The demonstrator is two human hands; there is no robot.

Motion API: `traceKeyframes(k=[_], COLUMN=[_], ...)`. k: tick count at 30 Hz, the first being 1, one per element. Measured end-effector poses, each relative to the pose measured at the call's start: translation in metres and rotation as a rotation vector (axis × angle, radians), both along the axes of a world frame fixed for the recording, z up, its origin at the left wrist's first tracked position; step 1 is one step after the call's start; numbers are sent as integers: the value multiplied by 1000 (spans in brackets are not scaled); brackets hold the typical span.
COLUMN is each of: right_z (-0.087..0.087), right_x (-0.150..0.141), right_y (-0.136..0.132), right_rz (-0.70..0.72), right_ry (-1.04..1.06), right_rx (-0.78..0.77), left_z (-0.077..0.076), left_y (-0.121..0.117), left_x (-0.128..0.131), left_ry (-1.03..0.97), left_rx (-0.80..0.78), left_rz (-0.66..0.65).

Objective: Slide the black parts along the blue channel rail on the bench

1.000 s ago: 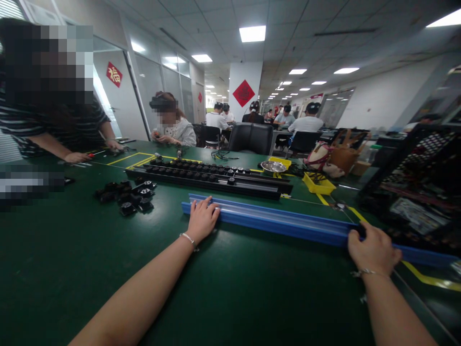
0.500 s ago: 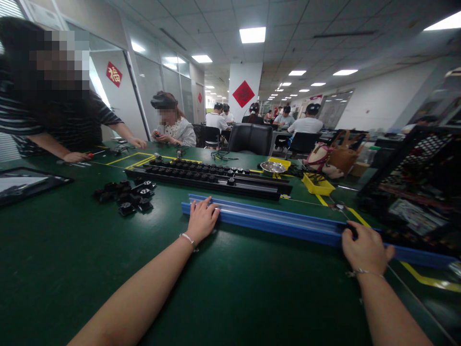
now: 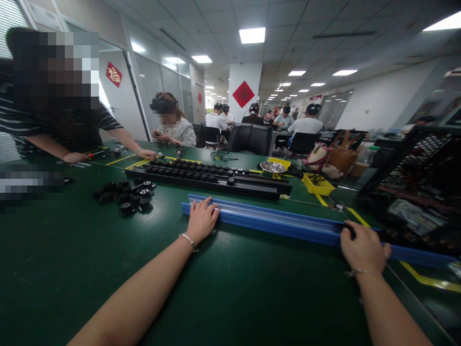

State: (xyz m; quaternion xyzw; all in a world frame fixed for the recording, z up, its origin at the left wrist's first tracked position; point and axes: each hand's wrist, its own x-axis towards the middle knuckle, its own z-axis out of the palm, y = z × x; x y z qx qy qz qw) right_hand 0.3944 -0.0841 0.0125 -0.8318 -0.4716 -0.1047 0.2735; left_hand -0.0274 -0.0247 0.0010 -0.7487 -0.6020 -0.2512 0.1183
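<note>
A long blue channel rail (image 3: 277, 223) lies across the green table in front of me, with a groove along its length. My left hand (image 3: 202, 218) is closed over the rail near its left end, fingers over the far edge. Toward the right end, my right hand (image 3: 364, 245) grips a small black module (image 3: 349, 231) at the groove. Its fingers cover most of the module, so whether it is seated in the groove cannot be seen. Beyond the blue rail, black rails (image 3: 252, 190) carry rows of black modules. A pile of loose black modules (image 3: 124, 196) lies to the left.
A steel bowl (image 3: 272, 167) and a yellow tray (image 3: 317, 184) stand at the back. A black perforated rack (image 3: 414, 178) rises at right. A co-worker's hand (image 3: 147, 154) rests at the far left; another person (image 3: 175, 125) sits across the table.
My right hand has shifted very slightly left along the blue rail with the black module. My left hand stays put. The co-worker's hand has moved right toward the black rails.
</note>
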Motion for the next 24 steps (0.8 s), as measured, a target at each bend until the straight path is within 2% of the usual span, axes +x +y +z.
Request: traceKeyframes(k=[10, 24], right_z=[0, -6], right_x=[-1, -5], right_y=[-1, 3], right_rz=[15, 55], right_ry=[8, -82], right_rx=[10, 84], left_z=[1, 0], left_y=[0, 0], left_x=[1, 1], left_ry=[-20, -11], left_rx=[-5, 2], left_rz=[-3, -2])
